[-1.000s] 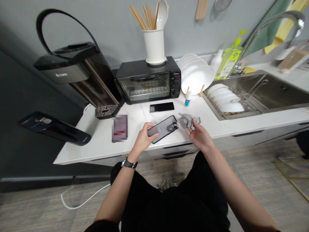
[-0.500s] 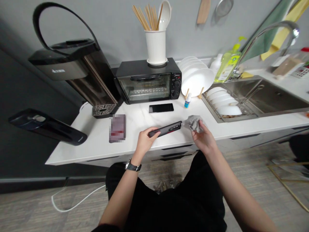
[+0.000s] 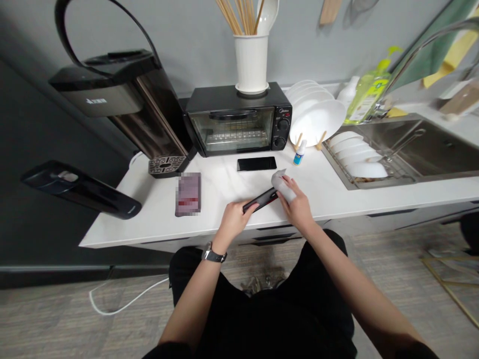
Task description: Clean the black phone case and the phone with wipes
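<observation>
My left hand (image 3: 232,220) grips the near end of a dark phone (image 3: 261,200), held edge-on just above the white counter (image 3: 157,219). My right hand (image 3: 297,205) is closed on a crumpled grey cloth (image 3: 281,184) and presses it against the phone's far end. A second black phone (image 3: 256,163) lies flat on the counter just behind them. A small blue-and-white bottle (image 3: 299,153) stands to the right of that phone. A watch sits on my left wrist.
A black toaster oven (image 3: 235,122) stands at the back with a white utensil holder (image 3: 251,64) on top. A dark water dispenser (image 3: 123,102) is at the left, a blurred booklet (image 3: 188,193) before it. White plates (image 3: 314,117), a sink (image 3: 411,144) with bowls and a green soap bottle (image 3: 368,94) lie right.
My left hand tilted the phone from flat to edge-on. My right hand brought the cloth in from beside the phone onto its far end.
</observation>
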Tool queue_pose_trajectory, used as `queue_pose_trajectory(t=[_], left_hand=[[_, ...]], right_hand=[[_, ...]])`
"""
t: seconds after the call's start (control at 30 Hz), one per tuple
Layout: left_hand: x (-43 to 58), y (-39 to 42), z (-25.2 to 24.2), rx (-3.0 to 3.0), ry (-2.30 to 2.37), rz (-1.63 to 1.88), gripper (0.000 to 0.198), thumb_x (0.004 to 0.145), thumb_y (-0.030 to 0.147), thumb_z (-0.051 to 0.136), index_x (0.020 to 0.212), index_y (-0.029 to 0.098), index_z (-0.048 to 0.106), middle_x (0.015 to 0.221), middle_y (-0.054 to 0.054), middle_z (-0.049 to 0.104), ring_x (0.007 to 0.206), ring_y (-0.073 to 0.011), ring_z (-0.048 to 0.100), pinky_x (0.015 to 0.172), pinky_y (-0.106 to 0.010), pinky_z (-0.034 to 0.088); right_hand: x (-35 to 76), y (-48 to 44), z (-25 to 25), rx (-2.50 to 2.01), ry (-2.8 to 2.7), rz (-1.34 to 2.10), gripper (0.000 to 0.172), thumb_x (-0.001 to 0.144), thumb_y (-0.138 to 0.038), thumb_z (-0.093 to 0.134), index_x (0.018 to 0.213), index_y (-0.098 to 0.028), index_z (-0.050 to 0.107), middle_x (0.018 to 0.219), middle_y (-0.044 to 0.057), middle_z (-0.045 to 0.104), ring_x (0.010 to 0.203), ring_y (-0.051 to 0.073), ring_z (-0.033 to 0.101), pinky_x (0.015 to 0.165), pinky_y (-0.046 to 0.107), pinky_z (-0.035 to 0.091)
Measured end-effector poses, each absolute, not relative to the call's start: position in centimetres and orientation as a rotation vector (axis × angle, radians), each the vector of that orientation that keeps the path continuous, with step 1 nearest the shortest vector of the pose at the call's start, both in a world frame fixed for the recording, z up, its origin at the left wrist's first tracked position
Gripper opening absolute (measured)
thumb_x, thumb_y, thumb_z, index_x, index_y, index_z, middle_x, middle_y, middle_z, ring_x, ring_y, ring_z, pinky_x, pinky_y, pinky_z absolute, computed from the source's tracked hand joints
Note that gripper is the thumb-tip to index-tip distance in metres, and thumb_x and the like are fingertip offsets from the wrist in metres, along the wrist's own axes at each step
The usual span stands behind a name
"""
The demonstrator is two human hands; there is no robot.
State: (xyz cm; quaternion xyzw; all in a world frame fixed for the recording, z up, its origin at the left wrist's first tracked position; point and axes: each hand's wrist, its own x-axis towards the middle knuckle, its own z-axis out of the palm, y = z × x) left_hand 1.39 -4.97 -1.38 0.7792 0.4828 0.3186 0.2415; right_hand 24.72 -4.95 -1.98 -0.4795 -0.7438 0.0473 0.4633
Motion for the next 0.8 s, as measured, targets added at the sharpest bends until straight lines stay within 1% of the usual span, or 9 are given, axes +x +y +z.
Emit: queue_pose_trajectory(t=[0.1, 0.17, 0.2, 0.33, 0.43, 0.57, 0.63, 0.7, 0.8], left_hand=[[1.4, -5.0, -1.4, 2.127, 1.267, 0.896, 0.031, 0.104, 0.039, 0.058, 0.102, 0.020, 0.082, 0.090, -0.007, 0.082, 0.078, -0.0228, 0.074, 0.071, -0.029, 0.051], [1.3, -4.9, -1.7, 2.144, 1.253, 0.895, 0.027, 0.103, 0.033, 0.057, 0.103, 0.021, 0.082, 0.093, -0.008, 0.082, 0.080, -0.0242, 0.075, 0.074, -0.031, 0.053], [1.2, -4.8, -2.0, 2.170, 1.269, 0.870, 0.025, 0.100, 0.027, 0.058, 0.096, 0.020, 0.081, 0.090, -0.008, 0.082, 0.077, -0.0244, 0.074, 0.073, -0.031, 0.053], [0.8, -4.2, -3.2, 2.291, 1.338, 0.694, 0.018, 0.080, 0.010, 0.065, 0.066, 0.019, 0.071, 0.068, -0.008, 0.074, 0.063, -0.0225, 0.067, 0.064, -0.031, 0.049], [0.7, -4.0, -3.6, 2.303, 1.332, 0.687, 0.015, 0.077, 0.008, 0.065, 0.070, 0.019, 0.071, 0.074, -0.007, 0.076, 0.065, -0.0217, 0.066, 0.064, -0.030, 0.048], [0.7, -4.3, -3.1, 2.313, 1.327, 0.656, 0.015, 0.082, 0.012, 0.066, 0.070, 0.018, 0.072, 0.070, -0.009, 0.074, 0.063, -0.0233, 0.067, 0.063, -0.031, 0.047], [0.9, -4.6, -2.6, 2.306, 1.314, 0.690, 0.020, 0.091, 0.017, 0.062, 0.078, 0.018, 0.077, 0.073, -0.009, 0.076, 0.065, -0.0242, 0.070, 0.065, -0.031, 0.048], [1.0, -4.9, -2.3, 2.277, 1.275, 0.786, 0.027, 0.101, 0.024, 0.055, 0.097, 0.020, 0.081, 0.089, -0.010, 0.082, 0.076, -0.0251, 0.075, 0.071, -0.032, 0.052], [1.3, -5.1, -2.0, 2.226, 1.236, 0.873, 0.031, 0.106, 0.036, 0.054, 0.117, 0.025, 0.080, 0.110, -0.007, 0.083, 0.090, -0.0263, 0.079, 0.079, -0.032, 0.056]], right_hand=[[22.5, -5.6, -2.6, -1.126, -1.923, 0.027, 0.051, 0.108, -0.027, 0.045, 0.159, -0.022, 0.044, 0.150, 0.015, 0.062, 0.155, 0.030, 0.043, 0.127, 0.064, 0.032], [20.8, -6.7, -2.6, -1.100, -1.975, -0.011, 0.053, 0.108, -0.025, 0.044, 0.161, -0.022, 0.042, 0.146, 0.016, 0.065, 0.153, 0.031, 0.046, 0.127, 0.066, 0.030], [19.9, -7.2, -2.5, -1.086, -2.015, -0.017, 0.052, 0.108, -0.026, 0.044, 0.161, -0.022, 0.042, 0.143, 0.015, 0.067, 0.150, 0.030, 0.049, 0.127, 0.065, 0.030], [17.0, -8.6, -2.2, -1.068, -2.184, -0.027, 0.056, 0.108, -0.044, 0.046, 0.157, -0.018, 0.047, 0.143, 0.016, 0.066, 0.141, 0.031, 0.055, 0.129, 0.061, 0.028], [16.6, -8.5, -2.1, -1.073, -2.272, -0.116, 0.067, 0.105, -0.059, 0.047, 0.151, -0.012, 0.053, 0.143, 0.019, 0.066, 0.135, 0.033, 0.057, 0.129, 0.059, 0.028], [18.0, -7.6, -2.1, -1.072, -2.301, -0.198, 0.066, 0.104, -0.064, 0.045, 0.144, -0.014, 0.057, 0.141, 0.018, 0.067, 0.132, 0.032, 0.058, 0.128, 0.058, 0.029], [19.2, -7.1, -2.1, -1.112, -2.273, -0.229, 0.065, 0.103, -0.065, 0.046, 0.141, -0.014, 0.058, 0.139, 0.018, 0.067, 0.131, 0.034, 0.057, 0.127, 0.059, 0.029], [20.7, -6.5, -2.1, -1.168, -2.232, -0.262, 0.065, 0.102, -0.065, 0.048, 0.139, -0.013, 0.058, 0.135, 0.020, 0.067, 0.129, 0.035, 0.058, 0.126, 0.060, 0.029], [23.2, -5.5, -2.0, -1.245, -2.193, -0.263, 0.062, 0.102, -0.064, 0.049, 0.135, -0.013, 0.058, 0.130, 0.020, 0.067, 0.124, 0.036, 0.058, 0.122, 0.062, 0.033]])
